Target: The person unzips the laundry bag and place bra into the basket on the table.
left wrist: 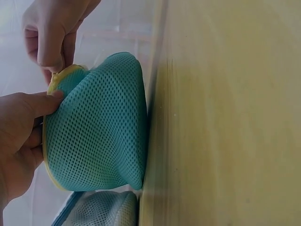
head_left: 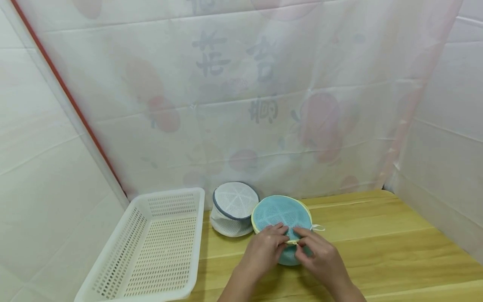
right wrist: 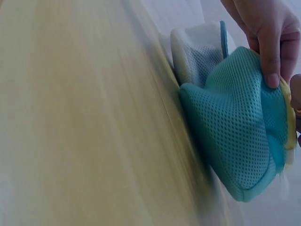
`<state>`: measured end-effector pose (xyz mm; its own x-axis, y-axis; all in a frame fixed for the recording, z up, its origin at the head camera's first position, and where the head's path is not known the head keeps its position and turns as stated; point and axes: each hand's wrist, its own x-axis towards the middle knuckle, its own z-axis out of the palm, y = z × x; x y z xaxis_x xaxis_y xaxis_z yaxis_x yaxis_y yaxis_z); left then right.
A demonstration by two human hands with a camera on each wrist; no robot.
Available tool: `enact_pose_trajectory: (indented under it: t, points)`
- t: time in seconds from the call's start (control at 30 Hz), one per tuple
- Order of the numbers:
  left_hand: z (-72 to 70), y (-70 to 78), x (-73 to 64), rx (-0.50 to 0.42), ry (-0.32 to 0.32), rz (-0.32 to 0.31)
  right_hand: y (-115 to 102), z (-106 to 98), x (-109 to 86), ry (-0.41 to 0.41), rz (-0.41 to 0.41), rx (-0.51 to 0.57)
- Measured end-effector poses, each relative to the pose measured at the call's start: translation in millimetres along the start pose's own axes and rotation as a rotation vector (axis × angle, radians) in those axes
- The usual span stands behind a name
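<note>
A round blue-green mesh laundry bag (head_left: 281, 209) with a yellow zipped rim stands on the table, its lid facing up. My left hand (head_left: 266, 247) grips the front left of the rim, thumb on the side wall (left wrist: 99, 122) in the left wrist view. At the front of the rim, my right hand (head_left: 320, 256) pinches the yellow zipper edge; its fingertips hide the pull. The side wall sags inward below the rim in the right wrist view. A white loop (head_left: 318, 227) sticks out from the bag's right side.
A white mesh laundry bag (head_left: 235, 199) with dark blue trim stands just left of the blue-green one. Further left is a white plastic basket (head_left: 201, 243) with slotted sides. A printed sheet (head_left: 226, 126) hangs behind the wooden table (head_left: 396, 247).
</note>
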<state>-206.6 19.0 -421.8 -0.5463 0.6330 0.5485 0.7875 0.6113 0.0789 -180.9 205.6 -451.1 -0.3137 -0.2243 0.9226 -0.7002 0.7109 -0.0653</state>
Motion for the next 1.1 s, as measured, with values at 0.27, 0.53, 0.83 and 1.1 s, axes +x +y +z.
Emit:
enact_pose_trajectory:
  t: [0.27,0.53,0.83,1.1]
  points:
    - [-1.5,-1.8,0.6,-0.032,-0.014,-0.027,8,-7,0.3,0.012,0.023,-0.048]
    - [-3.4,-1.3,0.4,-0.035,-0.019,-0.036,18,-17,-3.4,0.016,0.094,-0.083]
    - [-3.4,-1.6,-0.2,-0.039,-0.015,-0.038,22,-19,-5.4,0.027,0.118,-0.106]
    - [-7.9,-7.6,-2.4,-0.071,-0.054,-0.082,24,-21,-4.5,0.059,0.147,-0.131]
